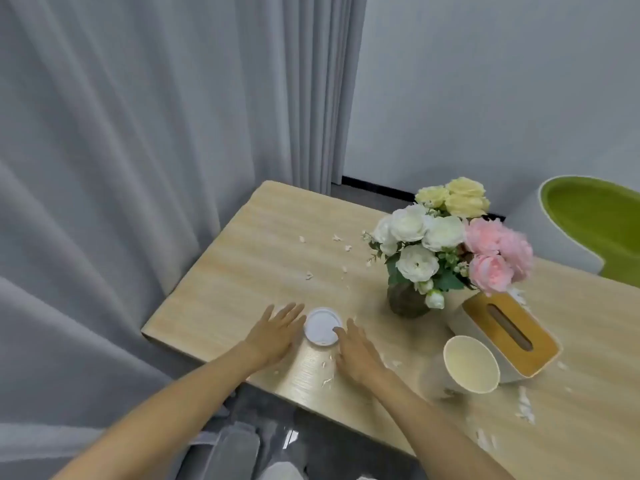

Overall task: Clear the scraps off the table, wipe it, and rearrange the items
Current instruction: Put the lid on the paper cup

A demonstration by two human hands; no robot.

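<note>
Currently, lower centre: your left hand [277,332] and right hand [355,353], fingers straight, gripping nothing, flank the lidded cup [322,328], seemingly to lift it off the scraps [325,364].

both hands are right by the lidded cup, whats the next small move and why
Probably close both hands round the lidded cup and lift it aside. The left hand and right hand flank it with fingers straight, gripping nothing, and scraps lie scattered on the table around it, so clearing likely goes easier once it is moved.
</note>
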